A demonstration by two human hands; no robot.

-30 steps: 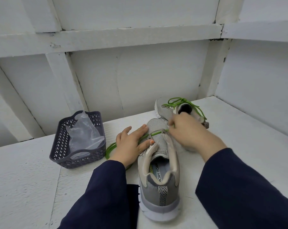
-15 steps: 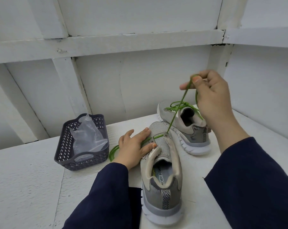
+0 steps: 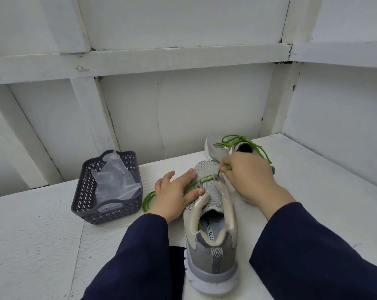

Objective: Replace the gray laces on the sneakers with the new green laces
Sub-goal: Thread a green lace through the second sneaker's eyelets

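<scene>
A gray sneaker (image 3: 212, 245) lies heel toward me on the white surface. A green lace (image 3: 207, 181) crosses its lowest eyelets, and the lace's left end trails onto the surface (image 3: 148, 200). My left hand (image 3: 175, 192) rests flat on the sneaker's left side, fingers straight. My right hand (image 3: 249, 178) pinches the lace's right end just beside the right eyelet. Behind it stands the second gray sneaker (image 3: 218, 146), fully laced in green with a tied bow (image 3: 237, 140).
A dark gray plastic basket (image 3: 86, 204) holding a clear plastic bag (image 3: 115, 180) stands at the left. White wooden walls and beams close in the back and the right side of the surface.
My right hand, which had pulled the lace end high above the sneaker half a second ago, has come back down to the right eyelet. My left hand stayed on the sneaker.
</scene>
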